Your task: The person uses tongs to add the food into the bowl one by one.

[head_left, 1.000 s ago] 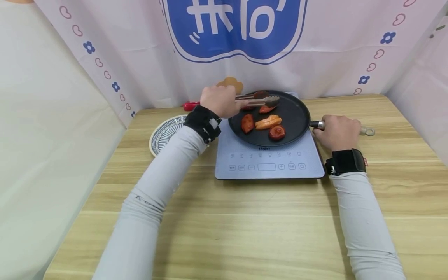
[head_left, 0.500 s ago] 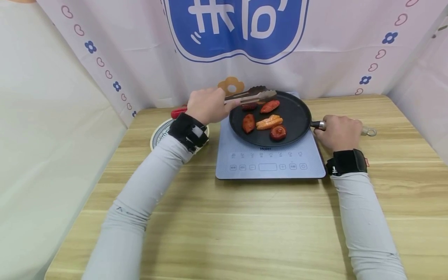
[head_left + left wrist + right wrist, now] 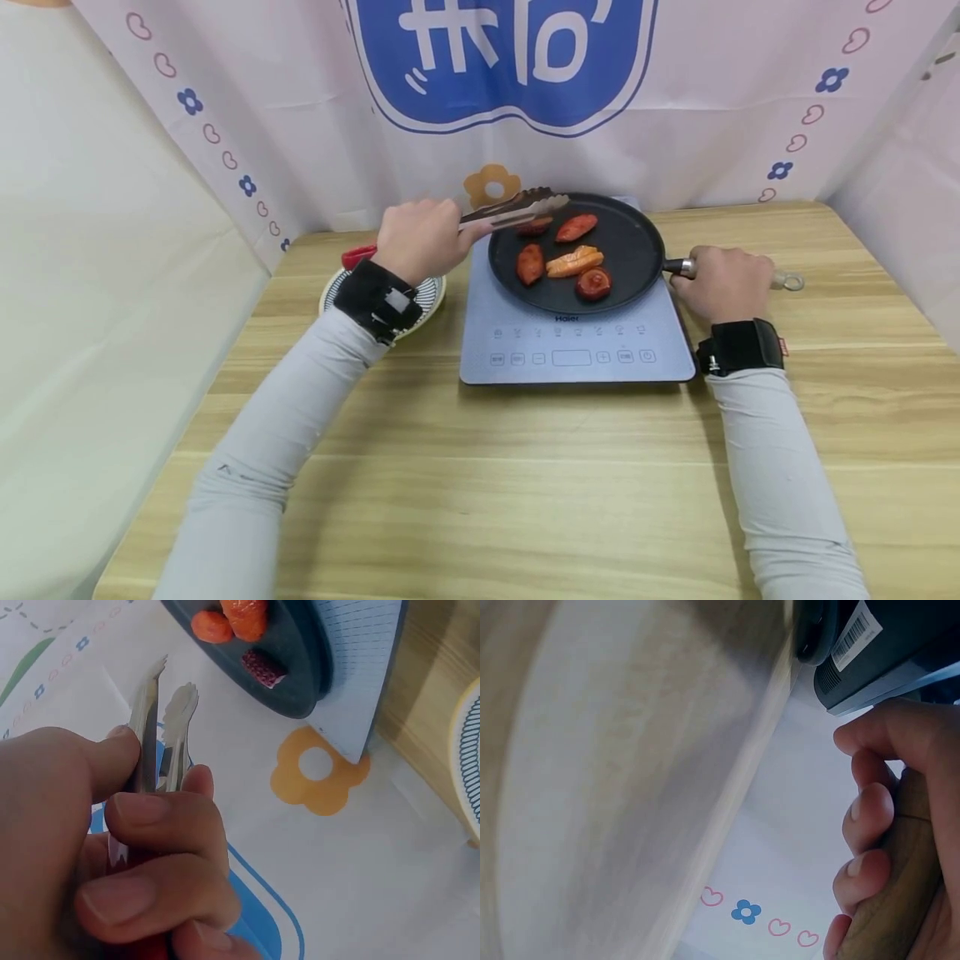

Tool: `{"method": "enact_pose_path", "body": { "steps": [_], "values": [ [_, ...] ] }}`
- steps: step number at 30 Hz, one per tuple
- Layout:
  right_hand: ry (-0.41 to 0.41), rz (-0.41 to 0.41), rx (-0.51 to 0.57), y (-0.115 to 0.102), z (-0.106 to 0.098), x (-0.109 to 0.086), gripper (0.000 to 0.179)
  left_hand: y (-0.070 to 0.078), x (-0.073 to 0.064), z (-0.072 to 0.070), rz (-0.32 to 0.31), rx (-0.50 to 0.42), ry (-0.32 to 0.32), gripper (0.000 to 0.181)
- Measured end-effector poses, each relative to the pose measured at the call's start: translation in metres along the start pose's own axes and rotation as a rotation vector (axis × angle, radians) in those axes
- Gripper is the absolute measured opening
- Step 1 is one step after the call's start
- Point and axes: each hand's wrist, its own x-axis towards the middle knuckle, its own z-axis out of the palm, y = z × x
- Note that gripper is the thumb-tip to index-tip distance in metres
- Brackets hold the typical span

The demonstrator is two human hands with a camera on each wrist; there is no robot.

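Note:
My left hand (image 3: pixel 422 242) grips a pair of metal tongs (image 3: pixel 517 208) with red handles, above the left rim of the frying pan. In the left wrist view the tips of the tongs (image 3: pixel 178 709) stand apart with nothing between them. My right hand (image 3: pixel 723 283) is wrapped round the pan's wooden handle (image 3: pixel 904 862). Inside the black frying pan (image 3: pixel 633 250) lie a red oval piece (image 3: pixel 576 227), a darker red piece (image 3: pixel 530 264), an orange ridged piece (image 3: pixel 574 262) and a round red piece (image 3: pixel 594 283). A speckled dark-red piece (image 3: pixel 262 668) lies near the pan's edge, partly hidden by the tongs in the head view.
Under the pan is a flat light-blue induction cooktop (image 3: pixel 577 346). A patterned plate (image 3: pixel 431 300) sits to its left, partly covered by my left wrist. The wooden table (image 3: pixel 525 483) ends at a white printed cloth (image 3: pixel 300 150) behind.
My left hand has moved left with the tongs, whose tips have come away from the red oval piece and toward the pan's left rim. My right hand stays on the handle.

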Motion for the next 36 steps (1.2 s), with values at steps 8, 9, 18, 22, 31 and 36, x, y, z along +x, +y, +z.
{"method": "enact_pose_path", "body": {
  "steps": [8,9,18,22,31,36],
  "values": [
    [0.0,0.002,0.003,0.0,0.0,0.0,0.032,-0.006,-0.008,0.008,-0.004,-0.01,0.05,0.06],
    [-0.002,0.003,0.004,0.0,0.0,0.0,0.032,-0.007,-0.009,0.008,-0.004,-0.01,0.055,0.059],
    [0.004,0.001,0.003,-0.002,-0.001,0.0,0.031,-0.016,-0.02,0.019,-0.011,-0.033,0.102,0.056],
    [0.006,0.001,0.005,-0.001,-0.001,-0.001,0.032,-0.018,-0.024,0.025,-0.015,-0.035,0.12,0.055],
    [-0.016,0.008,0.003,-0.001,-0.001,-0.001,0.032,-0.03,-0.032,0.039,-0.044,-0.106,0.062,0.057],
    [-0.006,0.001,0.006,-0.001,-0.001,0.0,0.032,-0.041,-0.037,0.046,-0.069,-0.133,0.054,0.057]
  ]
}}
